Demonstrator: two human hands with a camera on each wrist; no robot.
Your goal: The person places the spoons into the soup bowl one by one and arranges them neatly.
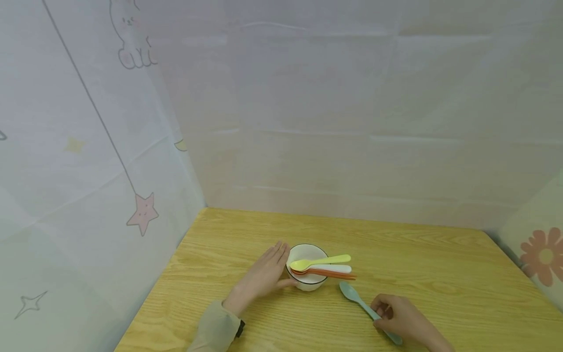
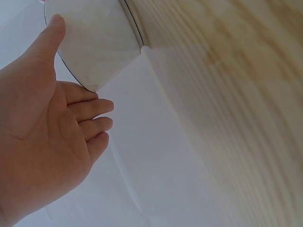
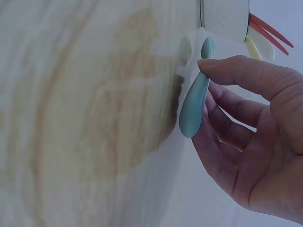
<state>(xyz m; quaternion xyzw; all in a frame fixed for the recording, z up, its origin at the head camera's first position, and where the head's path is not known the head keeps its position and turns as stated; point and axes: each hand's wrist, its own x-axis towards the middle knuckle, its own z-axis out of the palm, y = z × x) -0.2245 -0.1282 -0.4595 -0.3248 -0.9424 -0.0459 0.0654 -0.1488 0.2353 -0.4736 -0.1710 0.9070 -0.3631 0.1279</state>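
A white bowl (image 1: 308, 288) with a dark rim stands on the table. Across it lean a yellow spoon (image 1: 327, 260), a white handle (image 1: 340, 269) and orange utensils (image 1: 340, 275) with thin handles. My left hand (image 1: 264, 274) rests against the bowl's left side, its fingers extended and the thumb along the near side; the left wrist view shows the thumb (image 2: 49, 38) on the bowl wall. To the bowl's right, my right hand (image 1: 400, 315) pinches a pale blue-green spoon (image 3: 193, 109) by its handle. That spoon's head points toward the bowl. Whether it touches the table I cannot tell.
The wooden table (image 1: 440, 274) meets a pale hanging cloth (image 1: 330, 122) at its back edge. More cloth hangs at the left, printed with a pink star (image 1: 142, 213), and at the right, with a red flower (image 1: 545, 256).
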